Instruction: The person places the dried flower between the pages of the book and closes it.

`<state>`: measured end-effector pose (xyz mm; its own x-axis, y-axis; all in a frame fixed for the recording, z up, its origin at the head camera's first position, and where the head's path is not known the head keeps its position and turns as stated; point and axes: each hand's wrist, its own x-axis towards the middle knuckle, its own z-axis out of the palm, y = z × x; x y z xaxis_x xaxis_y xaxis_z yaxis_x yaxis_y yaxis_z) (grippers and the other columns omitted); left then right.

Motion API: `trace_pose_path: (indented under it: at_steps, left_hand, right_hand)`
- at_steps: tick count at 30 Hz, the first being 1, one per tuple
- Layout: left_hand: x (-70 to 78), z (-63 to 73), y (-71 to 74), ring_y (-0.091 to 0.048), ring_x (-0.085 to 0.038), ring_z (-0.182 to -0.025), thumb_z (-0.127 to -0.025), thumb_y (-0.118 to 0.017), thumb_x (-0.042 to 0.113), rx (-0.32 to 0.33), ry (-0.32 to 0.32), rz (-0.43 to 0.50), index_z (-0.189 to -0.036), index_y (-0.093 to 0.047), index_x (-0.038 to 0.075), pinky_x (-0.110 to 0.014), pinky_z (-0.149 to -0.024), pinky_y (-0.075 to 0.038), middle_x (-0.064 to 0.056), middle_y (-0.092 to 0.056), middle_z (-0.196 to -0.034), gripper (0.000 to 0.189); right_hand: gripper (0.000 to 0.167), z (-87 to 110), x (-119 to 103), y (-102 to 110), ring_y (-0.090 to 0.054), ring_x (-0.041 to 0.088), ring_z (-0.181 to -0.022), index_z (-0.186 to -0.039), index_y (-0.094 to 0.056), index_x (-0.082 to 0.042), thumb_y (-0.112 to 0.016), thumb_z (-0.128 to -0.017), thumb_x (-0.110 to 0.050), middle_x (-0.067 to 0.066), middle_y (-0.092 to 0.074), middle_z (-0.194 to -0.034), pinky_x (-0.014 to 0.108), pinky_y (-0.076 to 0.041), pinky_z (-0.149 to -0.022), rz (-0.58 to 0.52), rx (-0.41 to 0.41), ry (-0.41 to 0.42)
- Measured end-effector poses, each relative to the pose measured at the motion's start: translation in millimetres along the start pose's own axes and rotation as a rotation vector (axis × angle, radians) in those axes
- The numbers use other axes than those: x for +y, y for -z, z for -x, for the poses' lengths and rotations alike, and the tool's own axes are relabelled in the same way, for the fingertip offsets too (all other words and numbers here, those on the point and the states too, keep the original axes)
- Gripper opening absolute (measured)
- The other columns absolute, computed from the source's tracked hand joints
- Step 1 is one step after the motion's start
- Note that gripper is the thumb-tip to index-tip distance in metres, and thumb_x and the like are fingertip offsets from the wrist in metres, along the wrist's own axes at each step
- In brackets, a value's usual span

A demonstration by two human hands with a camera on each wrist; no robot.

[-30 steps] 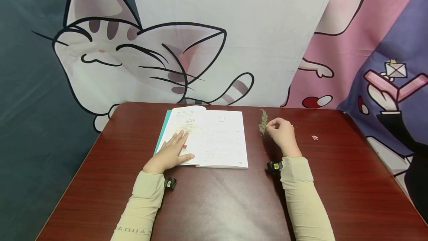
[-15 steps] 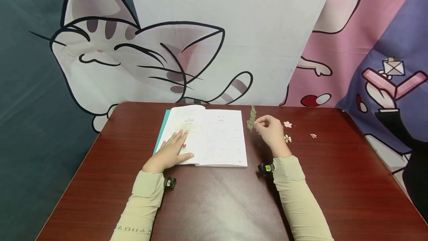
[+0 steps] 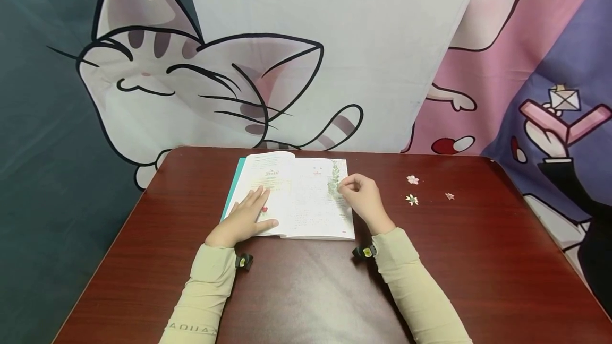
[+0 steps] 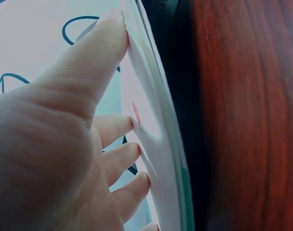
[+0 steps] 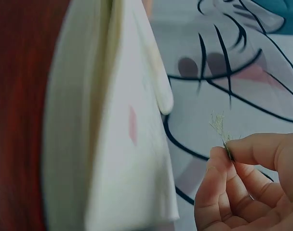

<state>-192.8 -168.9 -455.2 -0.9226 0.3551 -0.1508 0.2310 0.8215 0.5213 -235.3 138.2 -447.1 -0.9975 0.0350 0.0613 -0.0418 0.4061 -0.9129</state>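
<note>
An open book [image 3: 315,200] with a teal cover edge lies on the table. My left hand [image 3: 244,220] rests spread on its left page, fingertips pressing the paper and thumb near the lower edge, as the left wrist view also shows. Over the right page my right hand [image 3: 362,198] pinches the stem of a green fern sprig [image 3: 334,175] between thumb and index finger. In the right wrist view the sprig [image 5: 219,127] sticks up from the pinched fingertips, apart from the book's pages.
Several small dried flowers lie on the table to the right: a pink one [image 3: 413,179], a whitish one [image 3: 412,200] and a smaller pink one [image 3: 449,196]. The dark red wooden table [image 3: 296,291] meets a cartoon cat backdrop [image 3: 167,94] behind its far edge.
My right hand has carried the fern sprig leftward from the table to over the book's right page. The flowers it covered now show. My left hand has stayed in place.
</note>
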Motion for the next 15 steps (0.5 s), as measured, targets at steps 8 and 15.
trace_pose_path:
  at_steps: [8,15]
  left_hand:
    - [0.4,0.4,-0.4,-0.012,-0.047,-0.152,-0.097,-0.066,0.045,0.001,0.007,0.002,-0.16,-0.024,-0.001,-0.071,-0.115,-0.013,-0.024,-0.016,-0.166,0.088]
    - [1.9,-0.5,-0.9,-0.013,-0.047,-0.152,-0.097,-0.066,0.046,0.003,0.003,0.005,-0.159,-0.024,-0.001,-0.072,-0.114,-0.013,-0.024,-0.016,-0.166,0.088]
  right_hand:
    - [0.003,3.8,-7.2,-24.8,-0.056,0.011,-0.058,-0.091,-0.071,-0.003,-0.07,-0.089,-0.005,0.002,-0.066,-0.07,0.023,-0.047,-0.054,0.026,-0.095,0.032]
    - [0.005,0.3,-10.9,-42.3,-0.052,0.013,-0.056,-0.085,-0.072,-0.007,-0.068,-0.087,-0.009,0.0,-0.063,-0.066,0.027,-0.045,-0.058,0.102,-0.122,0.033]
